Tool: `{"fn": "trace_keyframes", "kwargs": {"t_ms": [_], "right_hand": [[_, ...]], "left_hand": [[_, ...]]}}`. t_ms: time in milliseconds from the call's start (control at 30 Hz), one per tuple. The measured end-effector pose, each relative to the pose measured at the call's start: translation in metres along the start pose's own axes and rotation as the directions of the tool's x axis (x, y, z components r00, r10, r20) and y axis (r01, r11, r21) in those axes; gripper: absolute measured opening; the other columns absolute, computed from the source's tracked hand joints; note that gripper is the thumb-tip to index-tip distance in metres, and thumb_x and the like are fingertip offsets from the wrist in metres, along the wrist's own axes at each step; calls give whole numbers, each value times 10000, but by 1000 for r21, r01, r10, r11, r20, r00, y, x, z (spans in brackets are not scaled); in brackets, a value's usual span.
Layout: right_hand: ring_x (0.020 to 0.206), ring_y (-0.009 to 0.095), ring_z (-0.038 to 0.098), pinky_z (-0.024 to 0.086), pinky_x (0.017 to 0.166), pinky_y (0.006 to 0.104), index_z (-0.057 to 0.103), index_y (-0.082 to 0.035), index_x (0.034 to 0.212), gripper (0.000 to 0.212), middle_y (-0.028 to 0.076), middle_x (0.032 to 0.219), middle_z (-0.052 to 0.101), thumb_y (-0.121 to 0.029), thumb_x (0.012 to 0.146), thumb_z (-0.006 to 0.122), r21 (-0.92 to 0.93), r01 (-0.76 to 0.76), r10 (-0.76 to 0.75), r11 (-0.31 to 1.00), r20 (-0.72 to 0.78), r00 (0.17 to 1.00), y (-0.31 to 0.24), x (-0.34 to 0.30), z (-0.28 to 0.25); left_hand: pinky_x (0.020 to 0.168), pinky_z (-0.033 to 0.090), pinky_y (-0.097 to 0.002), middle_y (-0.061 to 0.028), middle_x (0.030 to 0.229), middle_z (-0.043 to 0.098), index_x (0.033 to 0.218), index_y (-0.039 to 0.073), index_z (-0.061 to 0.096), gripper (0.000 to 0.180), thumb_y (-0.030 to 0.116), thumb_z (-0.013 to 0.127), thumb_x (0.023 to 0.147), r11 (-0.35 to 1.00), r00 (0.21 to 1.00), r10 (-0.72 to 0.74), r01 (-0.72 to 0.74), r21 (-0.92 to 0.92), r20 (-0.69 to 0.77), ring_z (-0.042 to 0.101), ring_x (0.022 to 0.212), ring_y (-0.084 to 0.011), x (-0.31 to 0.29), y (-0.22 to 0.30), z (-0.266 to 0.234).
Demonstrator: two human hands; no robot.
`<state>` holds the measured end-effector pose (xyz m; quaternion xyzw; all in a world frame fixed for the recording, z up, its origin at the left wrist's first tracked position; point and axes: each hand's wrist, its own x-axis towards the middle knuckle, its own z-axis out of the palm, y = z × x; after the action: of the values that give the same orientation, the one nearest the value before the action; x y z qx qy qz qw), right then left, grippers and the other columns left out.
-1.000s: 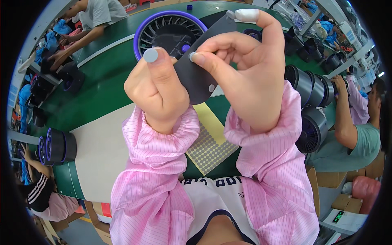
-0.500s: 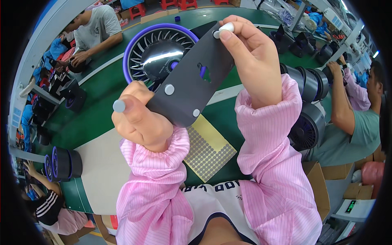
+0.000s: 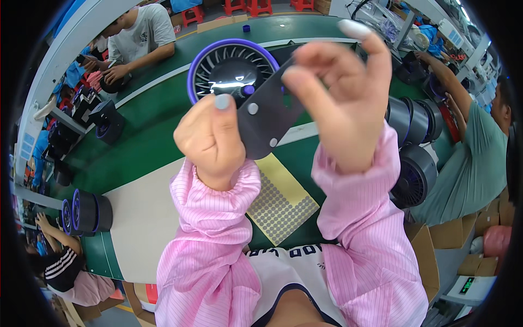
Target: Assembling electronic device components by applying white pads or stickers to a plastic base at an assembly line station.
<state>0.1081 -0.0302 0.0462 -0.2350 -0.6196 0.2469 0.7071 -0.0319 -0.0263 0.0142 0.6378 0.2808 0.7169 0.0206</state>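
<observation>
My left hand grips the lower left side of a flat dark grey plate, held tilted above the bench. Two round light grey pads show on its face. The thumb of that hand points up and has a pale grey tip. Beside the plate's upper end is my right hand, blurred, with its fingers apart and the white-tipped index finger raised. It hides that end of the plate. Below lies a yellow sheet with rows of round grey stickers. Behind the plate stands a round fan housing with a purple rim.
A beige board lies on the green bench. Black fan parts stand at the left, and more cylindrical housings are at the right. Co-workers sit across and at both sides. Open cartons stand near my right.
My right hand has let go of the plate's upper end, and its index finger has lifted. My left hand has shifted right and up with the plate.
</observation>
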Motion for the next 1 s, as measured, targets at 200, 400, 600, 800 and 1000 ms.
{"fn": "trace_keyframes", "kwargs": {"t_ms": [200,400,600,800,1000], "right_hand": [[723,133,592,473,649,219,323,19,1178,591,108,849,608,93,687,643,-46,44,-38,998,113,993,-13,-14,16],[629,220,566,458,555,267,509,-14,1028,445,86,771,568,110,619,633,-406,459,-403,790,220,889,-12,-8,8],[584,149,573,454,537,227,363,9,1089,485,88,711,591,138,693,610,-387,537,-452,750,292,843,-9,-7,7],[671,137,550,448,606,225,288,-16,1166,519,127,785,571,76,758,595,168,-112,123,979,-54,991,-14,-11,-13],[674,151,586,487,594,238,237,14,1107,514,142,778,576,50,753,607,41,-399,399,916,4,917,-11,-10,-31]], "left_hand": [[366,227,-297,-64,443,364,521,-14,498,276,35,609,769,996,996,64,-67,55,54,327,375,-169,-3,-5,2],[358,226,-292,-54,433,359,506,-5,510,253,16,674,698,982,989,120,-130,135,83,326,360,-164,0,-2,2],[353,226,-277,-55,432,375,503,-6,521,224,-37,678,660,976,993,97,-109,188,75,332,352,-155,2,2,2],[411,251,-210,-8,518,435,514,-32,417,323,11,479,828,989,975,-132,116,-94,-178,341,454,-49,4,-3,-9],[391,308,-215,-41,516,483,541,15,442,334,127,457,855,960,954,-236,200,-194,-186,401,428,-68,0,-5,-24]]}}
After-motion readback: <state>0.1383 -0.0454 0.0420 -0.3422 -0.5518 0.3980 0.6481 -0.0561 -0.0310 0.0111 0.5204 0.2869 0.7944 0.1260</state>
